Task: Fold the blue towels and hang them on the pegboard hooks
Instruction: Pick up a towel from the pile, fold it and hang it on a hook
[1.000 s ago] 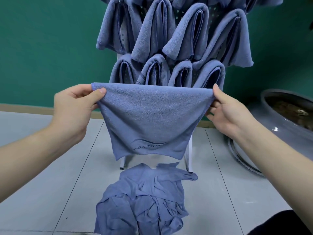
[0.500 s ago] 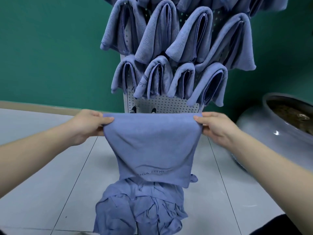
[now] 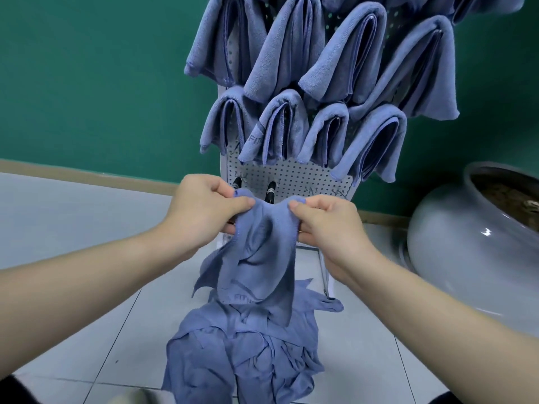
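Both hands are pinched tight, left hand (image 3: 204, 209) and right hand (image 3: 326, 220) bunching the blue towel (image 3: 259, 258) just before the pegboard (image 3: 294, 176), and that loose fold could slump onto the floor pile (image 3: 245, 351).

The blue towel (image 3: 259, 258) you hold is bunched at its top edge, pinched between your left hand (image 3: 201, 211) and right hand (image 3: 326, 223), hanging limp over the heap of loose towels (image 3: 245, 354) on the floor. Folded towels (image 3: 306, 83) drape in two rows on the white pegboard (image 3: 294, 179), whose lowest hooks (image 3: 271, 192) are bare.
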The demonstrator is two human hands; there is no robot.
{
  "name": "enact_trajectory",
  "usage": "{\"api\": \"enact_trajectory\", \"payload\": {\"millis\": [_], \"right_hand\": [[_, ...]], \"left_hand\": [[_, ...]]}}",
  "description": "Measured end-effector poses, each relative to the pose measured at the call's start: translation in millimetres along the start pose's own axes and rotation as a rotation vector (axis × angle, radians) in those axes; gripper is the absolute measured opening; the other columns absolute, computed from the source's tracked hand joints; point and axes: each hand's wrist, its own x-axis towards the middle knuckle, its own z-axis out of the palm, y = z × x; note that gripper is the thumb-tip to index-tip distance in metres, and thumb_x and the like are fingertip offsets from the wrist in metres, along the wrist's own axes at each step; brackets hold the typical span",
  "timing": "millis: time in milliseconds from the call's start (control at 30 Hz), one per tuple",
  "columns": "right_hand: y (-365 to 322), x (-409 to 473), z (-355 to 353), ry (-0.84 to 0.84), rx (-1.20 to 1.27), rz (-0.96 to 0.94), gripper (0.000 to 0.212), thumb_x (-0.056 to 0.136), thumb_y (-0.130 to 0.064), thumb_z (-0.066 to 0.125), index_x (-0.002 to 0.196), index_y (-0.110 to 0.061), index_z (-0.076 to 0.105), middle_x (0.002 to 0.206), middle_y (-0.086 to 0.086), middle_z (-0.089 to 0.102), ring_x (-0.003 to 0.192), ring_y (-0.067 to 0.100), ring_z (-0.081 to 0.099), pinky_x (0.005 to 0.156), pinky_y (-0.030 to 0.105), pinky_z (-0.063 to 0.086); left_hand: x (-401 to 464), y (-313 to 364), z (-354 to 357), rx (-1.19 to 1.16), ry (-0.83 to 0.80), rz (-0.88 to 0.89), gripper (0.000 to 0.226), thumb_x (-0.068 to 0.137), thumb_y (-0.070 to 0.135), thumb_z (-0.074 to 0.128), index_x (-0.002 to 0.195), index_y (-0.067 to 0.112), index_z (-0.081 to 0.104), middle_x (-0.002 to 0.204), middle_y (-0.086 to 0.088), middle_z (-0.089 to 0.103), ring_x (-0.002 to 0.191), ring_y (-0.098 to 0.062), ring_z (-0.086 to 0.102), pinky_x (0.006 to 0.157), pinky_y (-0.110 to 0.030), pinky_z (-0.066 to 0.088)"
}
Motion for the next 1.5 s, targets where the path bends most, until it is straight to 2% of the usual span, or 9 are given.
{"api": "enact_trajectory", "payload": {"millis": [333, 600, 767, 933, 1033, 1167, 1267, 1400, 1500], "right_hand": [[13, -26, 21, -0.047, -0.033, -0.189, 0.015, 0.097, -0.013, 0.069, 0.088, -0.011, 0.081, 0.089, 0.019, 0.078, 0.1, 0.051, 0.068, 0.093, 0.066, 0.054], [5, -30, 17, -0.037, -0.027, -0.233, 0.025, 0.099, -0.012, 0.067, 0.086, -0.027, 0.083, 0.091, 0.003, 0.081, 0.1, 0.033, 0.076, 0.097, 0.055, 0.057], [4, -32, 17, -0.086, -0.05, -0.284, 0.025, 0.1, -0.016, 0.066, 0.086, -0.028, 0.083, 0.092, 0.001, 0.081, 0.101, 0.029, 0.075, 0.101, 0.052, 0.055], [-2, -36, 14, -0.128, -0.041, -0.294, 0.018, 0.097, -0.012, 0.07, 0.09, -0.025, 0.079, 0.087, -0.004, 0.081, 0.085, 0.005, 0.075, 0.082, 0.023, 0.059], [-2, -33, 13, -0.102, -0.042, -0.271, 0.019, 0.1, -0.015, 0.066, 0.086, -0.019, 0.079, 0.091, 0.005, 0.08, 0.089, 0.014, 0.073, 0.094, 0.042, 0.06], [-8, -31, 7, -0.098, -0.113, -0.356, 0.025, 0.105, -0.017, 0.057, 0.092, -0.007, 0.076, 0.083, 0.013, 0.074, 0.076, 0.012, 0.061, 0.078, 0.037, 0.052], [-14, -31, 2, -0.058, -0.184, -0.443, 0.025, 0.106, -0.016, 0.055, 0.088, -0.007, 0.069, 0.074, 0.008, 0.063, 0.07, 0.007, 0.051, 0.068, 0.025, 0.045], [-8, -19, -7, 0.036, -0.209, -0.373, 0.03, 0.108, -0.021, 0.05, 0.08, -0.014, 0.057, 0.071, -0.001, 0.046, 0.063, 0.008, 0.038, 0.06, 0.025, 0.034], [-1, -7, -11, 0.104, -0.156, -0.329, 0.031, 0.11, -0.024, 0.046, 0.082, -0.013, 0.053, 0.073, 0.0, 0.043, 0.069, 0.013, 0.037, 0.067, 0.033, 0.035]], "left_hand": [[-25, -4, 16, 0.001, -0.094, 0.133, 0.009, 0.088, 0.007, 0.079, 0.08, 0.011, 0.078, 0.075, -0.008, 0.077, 0.077, -0.031, 0.076, 0.079, -0.047, 0.064], [-31, -4, 18, -0.089, -0.202, 0.176, 0.027, 0.1, -0.008, 0.054, 0.108, 0.002, 0.078, 0.096, -0.011, 0.079, 0.088, -0.016, 0.078, 0.073, -0.028, 0.064], [-28, 1, 13, -0.146, -0.136, 0.213, 0.014, 0.091, -0.004, 0.071, 0.082, 0.005, 0.076, 0.07, -0.007, 0.075, 0.064, -0.013, 0.073, 0.062, -0.026, 0.062], [-24, -4, 13, 0.013, -0.064, 0.336, 0.012, 0.085, 0.011, 0.079, 0.079, 0.015, 0.07, 0.069, 0.002, 0.07, 0.062, -0.011, 0.06, 0.06, -0.023, 0.054], [-17, -7, 12, 0.178, -0.032, 0.459, 0.025, 0.08, 0.033, 0.083, 0.094, 0.021, 0.065, 0.09, 0.008, 0.067, 0.079, -0.006, 0.059, 0.07, -0.011, 0.044], [1, -9, -3, 0.379, -0.378, 0.382, 0.049, 0.073, 0.06, 0.083, 0.105, 0.026, 0.067, 0.102, 0.012, 0.07, 0.094, 0.001, 0.063, 0.087, -0.021, 0.05], [9, -12, -20, 0.416, -0.637, 0.223, 0.027, 0.083, 0.045, 0.083, 0.093, 0.022, 0.075, 0.091, 0.003, 0.076, 0.08, -0.006, 0.066, 0.077, -0.033, 0.055], [12, -10, -32, 0.322, -0.462, 0.263, 0.027, 0.086, 0.031, 0.081, 0.075, 0.012, 0.066, 0.068, 0.006, 0.059, 0.064, -0.009, 0.05, 0.06, -0.025, 0.04], [12, -3, -31, 0.109, -0.327, 0.282, 0.027, 0.09, 0.02, 0.077, 0.079, 0.0, 0.064, 0.069, -0.003, 0.064, 0.063, -0.013, 0.059, 0.061, -0.02, 0.05]]}}
